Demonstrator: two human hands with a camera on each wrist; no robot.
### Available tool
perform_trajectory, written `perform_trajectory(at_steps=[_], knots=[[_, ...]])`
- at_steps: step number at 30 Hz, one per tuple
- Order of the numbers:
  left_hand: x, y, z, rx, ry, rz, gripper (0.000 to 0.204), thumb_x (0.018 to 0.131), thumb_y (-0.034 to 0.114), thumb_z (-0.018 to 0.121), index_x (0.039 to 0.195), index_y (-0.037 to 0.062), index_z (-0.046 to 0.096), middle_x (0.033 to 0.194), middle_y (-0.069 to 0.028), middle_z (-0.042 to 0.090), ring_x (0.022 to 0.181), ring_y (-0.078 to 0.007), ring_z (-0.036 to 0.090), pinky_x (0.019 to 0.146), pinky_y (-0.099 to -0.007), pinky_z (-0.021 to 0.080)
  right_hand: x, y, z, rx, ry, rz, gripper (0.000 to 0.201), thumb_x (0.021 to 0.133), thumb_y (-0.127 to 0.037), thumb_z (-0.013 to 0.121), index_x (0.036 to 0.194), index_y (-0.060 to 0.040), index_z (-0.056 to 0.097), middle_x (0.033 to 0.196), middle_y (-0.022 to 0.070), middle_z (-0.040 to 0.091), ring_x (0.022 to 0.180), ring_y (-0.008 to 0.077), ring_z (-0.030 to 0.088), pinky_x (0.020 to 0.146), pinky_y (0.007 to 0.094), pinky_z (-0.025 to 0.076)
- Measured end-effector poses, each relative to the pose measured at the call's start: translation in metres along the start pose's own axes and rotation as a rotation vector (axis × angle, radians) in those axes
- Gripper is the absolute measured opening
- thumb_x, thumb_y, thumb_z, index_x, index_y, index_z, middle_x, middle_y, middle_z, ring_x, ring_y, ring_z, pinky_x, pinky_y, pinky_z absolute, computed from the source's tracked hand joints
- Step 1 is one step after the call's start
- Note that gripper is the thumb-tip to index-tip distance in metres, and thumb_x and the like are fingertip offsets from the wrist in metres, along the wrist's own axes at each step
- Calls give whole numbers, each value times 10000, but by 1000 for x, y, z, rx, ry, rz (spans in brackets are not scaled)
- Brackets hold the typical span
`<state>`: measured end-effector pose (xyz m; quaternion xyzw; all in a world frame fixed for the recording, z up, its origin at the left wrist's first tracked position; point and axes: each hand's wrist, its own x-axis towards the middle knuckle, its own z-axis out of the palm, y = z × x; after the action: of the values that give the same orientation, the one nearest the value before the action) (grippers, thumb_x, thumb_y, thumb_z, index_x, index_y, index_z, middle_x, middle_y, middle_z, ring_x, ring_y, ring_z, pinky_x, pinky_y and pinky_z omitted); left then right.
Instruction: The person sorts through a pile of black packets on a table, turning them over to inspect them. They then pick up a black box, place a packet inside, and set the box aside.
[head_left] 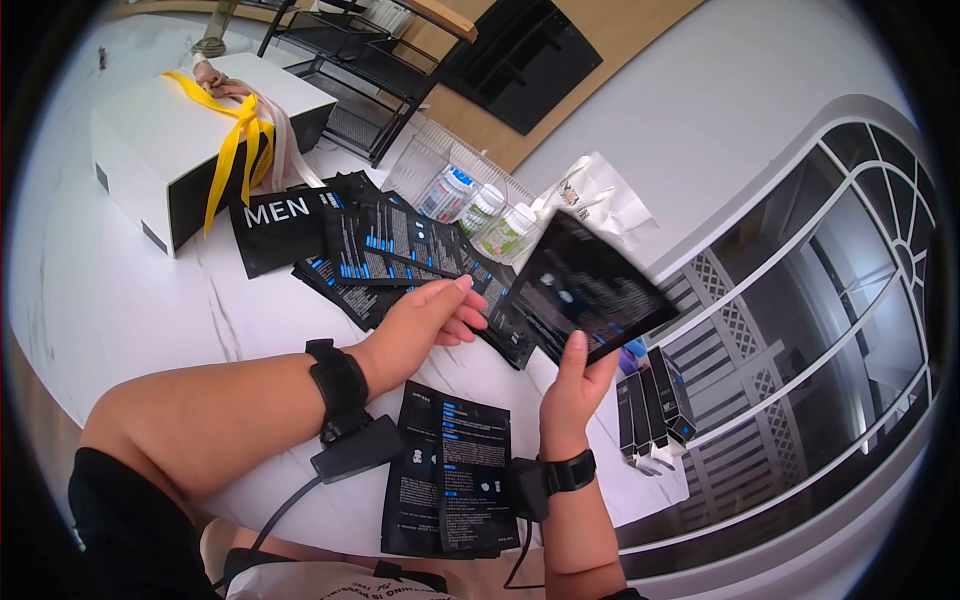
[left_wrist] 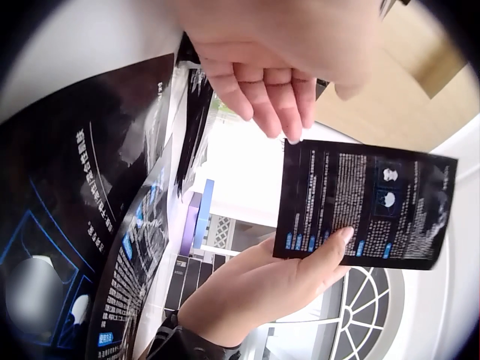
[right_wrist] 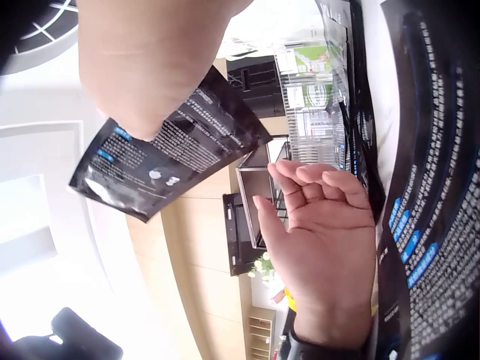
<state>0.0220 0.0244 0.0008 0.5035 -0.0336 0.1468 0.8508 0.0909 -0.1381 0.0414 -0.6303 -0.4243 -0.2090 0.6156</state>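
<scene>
A black sachet with white and blue print [head_left: 590,285] is raised above the table, its lower edge pinched between the thumb and fingers of my right hand [head_left: 578,395]. In the left wrist view that thumb lies across the printed face of the sachet [left_wrist: 367,199]. My left hand [head_left: 425,315] holds nothing, its fingers loosely bent, palm facing the right hand. In the right wrist view the left hand [right_wrist: 326,225] shows palm and spread thumb, apart from the sachet. Two black sachets [head_left: 450,475] lie overlapping on the table just below my wrists.
Beyond my hands spreads a pile of black sachets [head_left: 400,245], one marked MEN. Behind stand a white box with a yellow ribbon [head_left: 230,110], a clear bin of bottles [head_left: 465,195] and a black rack [head_left: 365,80]. Several small black boxes [head_left: 655,400] sit at the right table edge.
</scene>
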Motion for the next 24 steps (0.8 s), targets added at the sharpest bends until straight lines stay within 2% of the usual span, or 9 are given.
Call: perform_trajectory(at_steps=[4, 7, 11, 12, 13, 16, 19, 21, 24], knots=[[1, -1, 5, -333, 7, -117, 463, 896, 447, 425, 1002, 17, 561, 906, -49, 602, 796, -105, 572, 729, -223, 460, 8, 0, -3, -239, -260, -286, 168, 655, -68, 682, 803, -106, 612, 1104, 97, 528, 1118, 310, 461, 990, 434, 293], [-3, 3, 6, -297, -55, -64, 473, 901, 443, 415, 1003, 4, 559, 916, -67, 609, 781, -105, 586, 719, -226, 478, 9, 6, -2, -243, -239, -317, 150, 650, -64, 691, 776, -111, 624, 1143, 101, 516, 1146, 322, 433, 990, 422, 296], [-7, 3, 11, -182, -160, -3, 244, 882, 217, 529, 1004, 7, 560, 913, -47, 620, 801, -75, 588, 727, -202, 474, 13, 6, -5, -330, -228, -374, 107, 694, -57, 639, 789, -108, 640, 1228, 139, 457, 1189, 328, 388, 969, 396, 324], [-7, 4, 11, -124, -144, 14, 189, 850, 121, 570, 1001, 8, 561, 897, -27, 623, 796, -53, 577, 714, -190, 467, 10, -1, -3, -342, -207, -315, 172, 797, -72, 553, 960, -66, 606, 1267, 158, 415, 1200, 297, 378, 984, 352, 306], [-6, 4, 11, -124, -143, 14, 189, 850, 121, 570, 1001, 8, 561, 897, -27, 623, 796, -53, 577, 714, -190, 467, 11, 1, -2, -342, -207, -315, 172, 797, -72, 553, 960, -66, 606, 1267, 158, 415, 1200, 297, 378, 984, 352, 306], [-3, 0, 9, -65, -111, 65, 157, 853, 114, 562, 968, 7, 562, 850, -6, 620, 751, -32, 559, 662, -178, 453, 12, 14, -3, 78, 11, 141, 376, 944, -216, 335, 1224, 31, 381, 1229, 166, 443, 1141, 208, 429, 987, 306, 292], [-5, 2, 13, -48, -69, 94, 154, 848, 118, 571, 954, 8, 559, 810, 18, 604, 704, -15, 533, 622, -170, 434, 13, 15, -13, 343, -168, 320, 393, 949, -265, 320, 1198, 23, 419, 1124, 134, 531, 1044, 183, 496, 940, 305, 338], [-2, -4, 10, 20, -79, 113, 156, 844, 127, 580, 946, 10, 561, 792, 27, 594, 686, -8, 518, 608, -167, 425, 10, 6, -2, 256, -111, 353, 251, 911, -198, 464, 1074, -11, 498, 991, 67, 593, 868, 103, 558, 783, 231, 426], [-2, -3, 12, 45, -66, 146, 153, 836, 142, 594, 922, 18, 569, 771, 40, 582, 666, 3, 498, 595, -163, 412, 6, 0, 2, 229, -142, 308, 210, 892, -151, 502, 1050, -13, 507, 967, 50, 595, 837, 84, 553, 744, 210, 437]])
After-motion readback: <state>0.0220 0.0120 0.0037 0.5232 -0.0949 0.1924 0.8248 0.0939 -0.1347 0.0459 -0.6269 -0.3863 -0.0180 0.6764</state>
